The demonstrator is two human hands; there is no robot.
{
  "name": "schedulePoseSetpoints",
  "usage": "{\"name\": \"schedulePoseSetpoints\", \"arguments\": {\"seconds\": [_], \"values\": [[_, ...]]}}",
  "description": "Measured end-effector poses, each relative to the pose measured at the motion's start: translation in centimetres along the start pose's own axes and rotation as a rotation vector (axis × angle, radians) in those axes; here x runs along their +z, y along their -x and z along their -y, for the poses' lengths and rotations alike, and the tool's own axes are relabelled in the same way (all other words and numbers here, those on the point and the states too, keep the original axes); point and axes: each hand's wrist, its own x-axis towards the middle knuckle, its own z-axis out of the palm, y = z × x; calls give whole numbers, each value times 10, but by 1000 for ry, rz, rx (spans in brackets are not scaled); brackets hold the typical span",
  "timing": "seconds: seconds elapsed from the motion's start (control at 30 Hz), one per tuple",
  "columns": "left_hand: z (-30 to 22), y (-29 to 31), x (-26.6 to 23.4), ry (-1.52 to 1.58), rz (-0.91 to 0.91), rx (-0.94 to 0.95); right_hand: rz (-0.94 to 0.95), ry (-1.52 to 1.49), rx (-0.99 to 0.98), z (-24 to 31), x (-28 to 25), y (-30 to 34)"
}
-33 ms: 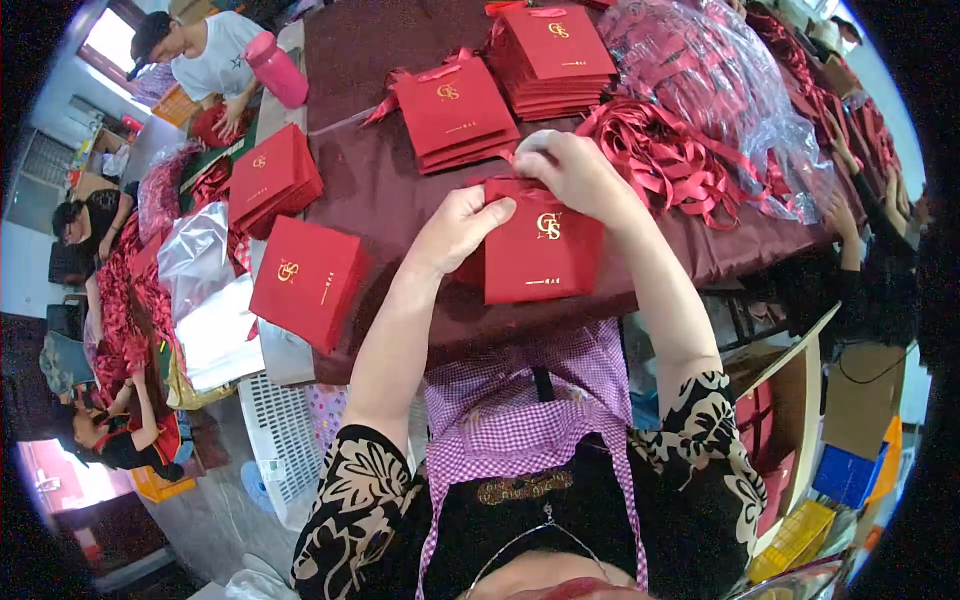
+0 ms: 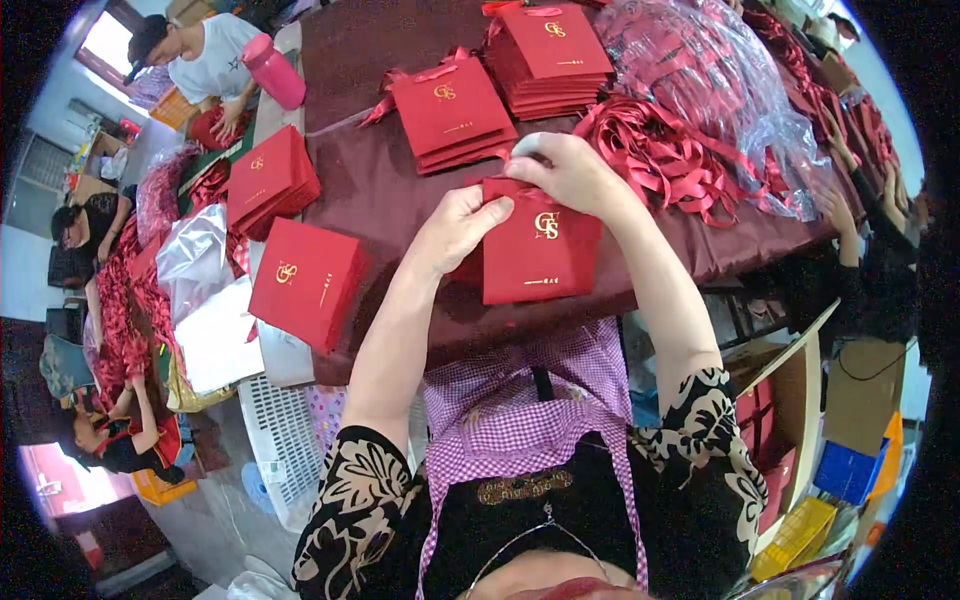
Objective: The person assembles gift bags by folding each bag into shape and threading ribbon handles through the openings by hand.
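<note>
As the left hand (image 2: 458, 228) is pinching a red bag (image 2: 542, 262), the right hand (image 2: 570, 176) is touching its top. Right grip: unclear.

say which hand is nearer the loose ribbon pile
Right. The right hand is just left of the ribbon pile; the left hand is farther left, touching a red bag.

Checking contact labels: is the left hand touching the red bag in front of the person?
Touching. The head view shows the left hand with its thumb laid over the upper left corner of the red bag.
</note>
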Motion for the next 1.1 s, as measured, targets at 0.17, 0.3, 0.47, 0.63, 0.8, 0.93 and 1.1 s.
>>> {"name": "schedulePoseSetpoints", "arguments": {"seconds": [0.17,0.3,0.47,0.63,0.8,0.93,1.1], "values": [[-4,-4,0,87,7,3,-70,-40,44,-12,0,-14],[7,-11,-13,278,-65,-25,-172,73,9,-15,-13,-14],[-7,-3,-25,321,-406,-40,76,153,-401,15,-26,23],[-30,7,-17,550,-398,31,173,697,-450,47,-7,42],[-24,5,-41,665,-418,329,-197,462,-581,52,-34,-30],[-4,0,-51,491,-646,285,-458,492,-703,51,-35,-94],[-5,-8,-47,336,-727,210,-192,780,-708,-45,10,-131]]}}
